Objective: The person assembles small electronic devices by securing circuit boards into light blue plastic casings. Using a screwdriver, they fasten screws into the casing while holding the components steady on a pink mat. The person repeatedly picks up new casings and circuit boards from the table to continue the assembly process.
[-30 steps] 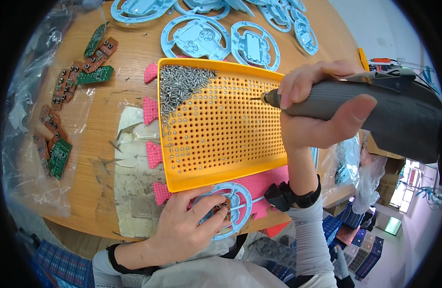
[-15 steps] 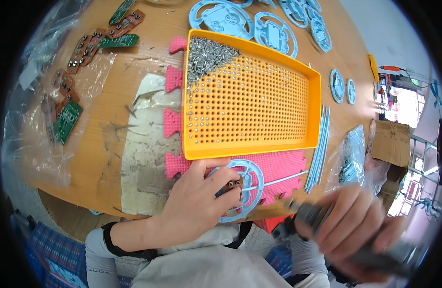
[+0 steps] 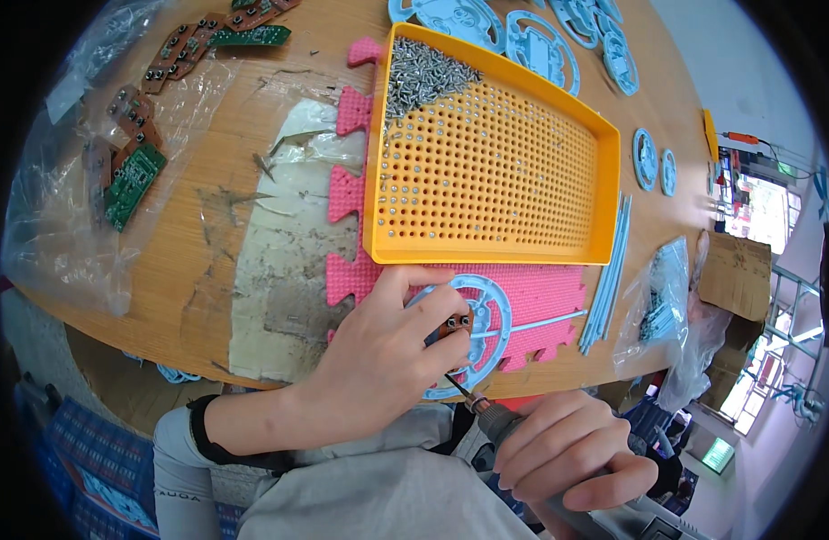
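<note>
My left hand (image 3: 369, 369) is closed over a light-blue plastic ring-shaped part (image 3: 499, 337), its fingers pressing a small brown circuit board (image 3: 458, 322) inside it. Most of the board is hidden under those fingers. A thin blue rod (image 3: 540, 321) extends rightward from the ring. In my right hand (image 3: 567, 450) is a grey power screwdriver (image 3: 499, 421), gripped round its body. Its thin bit points up and left at the near rim of the ring; whether it touches a screw I cannot tell.
A yellow perforated tray (image 3: 495, 256) with silver screws (image 3: 423, 76) lies beyond my hands on a pink foam mat (image 3: 549, 292). Blue rods (image 3: 606, 279) and a plastic bag (image 3: 662, 297) sit right. Green and brown circuit boards (image 3: 135, 184) lie left; more blue parts (image 3: 540, 49) stand behind.
My right hand has brought the screwdriver leftward, its bit now at the ring's near rim. My left hand still holds ring and board. The whole view has shifted slightly.
</note>
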A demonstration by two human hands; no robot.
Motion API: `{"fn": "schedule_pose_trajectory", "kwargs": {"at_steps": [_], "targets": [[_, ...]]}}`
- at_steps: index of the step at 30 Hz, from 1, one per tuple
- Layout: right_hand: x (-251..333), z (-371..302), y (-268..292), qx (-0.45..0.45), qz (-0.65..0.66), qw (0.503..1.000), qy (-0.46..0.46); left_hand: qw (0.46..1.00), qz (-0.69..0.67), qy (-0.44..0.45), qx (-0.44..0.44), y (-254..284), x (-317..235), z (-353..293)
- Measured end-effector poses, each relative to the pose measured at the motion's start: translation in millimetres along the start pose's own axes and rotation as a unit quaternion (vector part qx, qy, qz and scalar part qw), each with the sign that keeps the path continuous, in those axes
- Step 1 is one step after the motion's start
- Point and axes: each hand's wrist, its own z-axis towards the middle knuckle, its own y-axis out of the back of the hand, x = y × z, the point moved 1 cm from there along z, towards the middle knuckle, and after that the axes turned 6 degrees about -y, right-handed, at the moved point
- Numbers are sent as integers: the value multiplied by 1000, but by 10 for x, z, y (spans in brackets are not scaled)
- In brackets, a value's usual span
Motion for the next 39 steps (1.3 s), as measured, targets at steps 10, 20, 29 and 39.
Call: {"fn": "schedule_pose_trajectory", "kwargs": {"at_steps": [10, 20, 29, 39], "targets": [[-30, -20, -73, 30, -8, 1000, -3, 1000, 3, -1, 6, -18, 12, -27], [-73, -56, 42, 90, 43, 995, -20, 1000, 6, -13, -10, -37, 11, -34], [-154, 161, 269, 143, 184, 971, 45, 1000, -5, -11, -13, -29, 41, -21], [-519, 846, 1032, -212, 1, 975, 60, 1000, -27, 11, -8, -28, 47, -32]]}}
